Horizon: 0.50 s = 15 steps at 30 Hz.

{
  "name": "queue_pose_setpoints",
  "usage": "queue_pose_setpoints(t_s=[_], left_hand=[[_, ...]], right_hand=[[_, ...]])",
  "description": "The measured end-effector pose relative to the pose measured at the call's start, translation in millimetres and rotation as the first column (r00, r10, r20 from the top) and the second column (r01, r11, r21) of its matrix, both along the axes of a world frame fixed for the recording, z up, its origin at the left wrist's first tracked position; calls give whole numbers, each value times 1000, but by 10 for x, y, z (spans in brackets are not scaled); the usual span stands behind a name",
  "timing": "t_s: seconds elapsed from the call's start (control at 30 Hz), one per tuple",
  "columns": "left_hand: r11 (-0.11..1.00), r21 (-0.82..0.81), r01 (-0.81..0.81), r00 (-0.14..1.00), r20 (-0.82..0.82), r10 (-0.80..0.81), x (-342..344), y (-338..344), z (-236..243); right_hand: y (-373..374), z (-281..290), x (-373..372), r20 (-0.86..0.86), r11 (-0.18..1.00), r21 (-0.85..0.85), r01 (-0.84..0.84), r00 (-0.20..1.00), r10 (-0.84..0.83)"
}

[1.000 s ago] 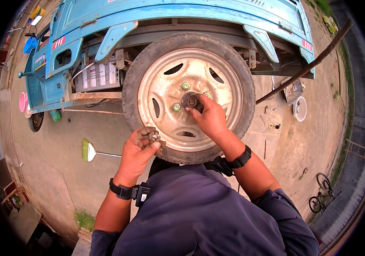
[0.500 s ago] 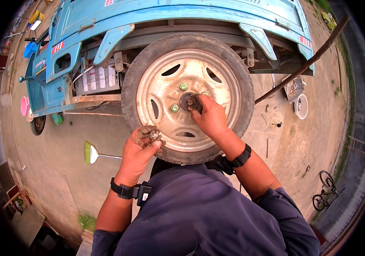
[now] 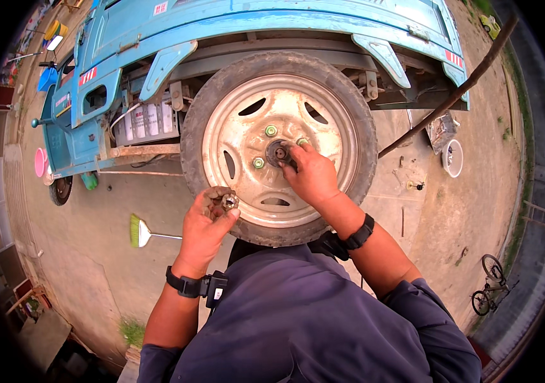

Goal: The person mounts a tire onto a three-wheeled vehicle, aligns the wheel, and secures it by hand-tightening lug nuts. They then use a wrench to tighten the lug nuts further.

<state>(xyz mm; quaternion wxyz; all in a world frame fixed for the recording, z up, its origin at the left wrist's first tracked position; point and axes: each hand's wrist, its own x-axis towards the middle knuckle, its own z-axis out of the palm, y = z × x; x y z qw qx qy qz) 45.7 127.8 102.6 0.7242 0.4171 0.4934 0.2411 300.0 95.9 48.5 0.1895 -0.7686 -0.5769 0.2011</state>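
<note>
A pale, dirt-stained wheel with a worn dark tyre fills the middle of the view, mounted under a blue cargo vehicle. My right hand has its thumb and fingers closed at the dark round hub piece in the wheel's centre. Green-painted nuts sit around that hub. At the wheel's lower left, my left hand pinches a small notched metal nut, its fingertips dark with grease.
A long wooden pole slants up at the right, beside a white tub. A green-and-white broom and a pink basin are at the left. A bicycle is at the lower right.
My right fingers have shifted slightly around the hub piece. The nut in my left hand shows a little more. The whole view has shifted slightly.
</note>
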Motion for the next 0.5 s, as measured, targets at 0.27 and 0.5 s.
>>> queue_pose_setpoints(t_s=[0.27,0.5], left_hand=[[993,79,86,991,-106,-78,152,104,61],[911,361,199,960,-259,-107,425,220,-25]], right_hand=[[-6,-38,31,-10,1000,-12,7,1000,-7],[-124,92,138,-87,998,33,50,995,-47]])
